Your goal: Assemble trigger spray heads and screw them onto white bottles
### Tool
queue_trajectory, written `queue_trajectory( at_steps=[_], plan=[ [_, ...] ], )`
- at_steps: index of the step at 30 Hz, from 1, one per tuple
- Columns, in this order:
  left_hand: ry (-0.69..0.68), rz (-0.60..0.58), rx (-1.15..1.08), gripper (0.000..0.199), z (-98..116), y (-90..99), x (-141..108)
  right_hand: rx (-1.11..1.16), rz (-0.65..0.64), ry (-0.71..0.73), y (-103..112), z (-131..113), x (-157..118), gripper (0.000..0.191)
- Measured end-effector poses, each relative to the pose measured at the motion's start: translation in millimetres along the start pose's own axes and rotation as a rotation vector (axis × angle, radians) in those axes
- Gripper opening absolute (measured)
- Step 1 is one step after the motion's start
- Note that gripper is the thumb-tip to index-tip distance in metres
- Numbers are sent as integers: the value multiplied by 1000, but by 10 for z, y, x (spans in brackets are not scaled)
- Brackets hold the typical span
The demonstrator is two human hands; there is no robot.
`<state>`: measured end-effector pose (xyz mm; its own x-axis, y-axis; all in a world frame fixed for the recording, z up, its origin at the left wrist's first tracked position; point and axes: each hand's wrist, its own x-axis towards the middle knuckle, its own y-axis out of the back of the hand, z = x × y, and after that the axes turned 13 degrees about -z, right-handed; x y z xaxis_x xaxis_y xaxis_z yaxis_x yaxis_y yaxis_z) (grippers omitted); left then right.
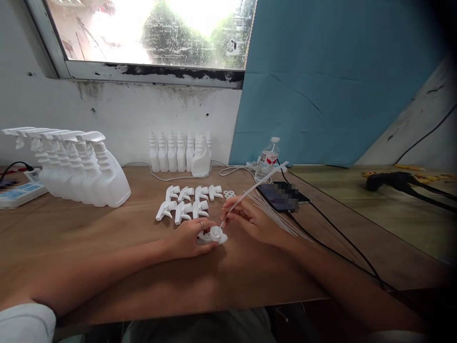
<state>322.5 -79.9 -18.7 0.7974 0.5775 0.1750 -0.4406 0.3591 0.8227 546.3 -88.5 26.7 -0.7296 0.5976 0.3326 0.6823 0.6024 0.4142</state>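
far left, bottles (114, 183) are lined up; rightward, loose triggers (183, 212) are set out in two rows; and near centre, one sprayer (216, 234) is gripped by the left hand (188, 238), fingers clamped around it; just beside its collar, a tube (257, 183) is pinched in the right hand's (255, 221) fingertips; right, spare tubes (280, 220) are spread.

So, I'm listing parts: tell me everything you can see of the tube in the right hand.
The tube is long, thin, whitish, plastic-looking and gently curved. The right hand pinches it near its lower end, beside the white spray head; whether those two touch is unclear. It slants up rightward, its upper end free.
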Motion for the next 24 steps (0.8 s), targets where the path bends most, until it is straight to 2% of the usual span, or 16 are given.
queue_trajectory(
  at_steps=[5, 12, 16, 24],
  plan=[
    [-8, -3, 9, 32, 38, 22, 0, -55, -19, -19, -6, -34, 16, 13],
    [-15, 20, 22, 38, 20, 4, -3, -404, -32, -64, -39, 3, 62, 15],
    [-5, -3, 20, 41, 17, 4, 0, -399, -38, -143, -103, 98, 48, 15],
    [-15, -20, 32, 41, -50, -28, -3, -487, -59, -71, -188, 71, 94, 16]
  ],
)
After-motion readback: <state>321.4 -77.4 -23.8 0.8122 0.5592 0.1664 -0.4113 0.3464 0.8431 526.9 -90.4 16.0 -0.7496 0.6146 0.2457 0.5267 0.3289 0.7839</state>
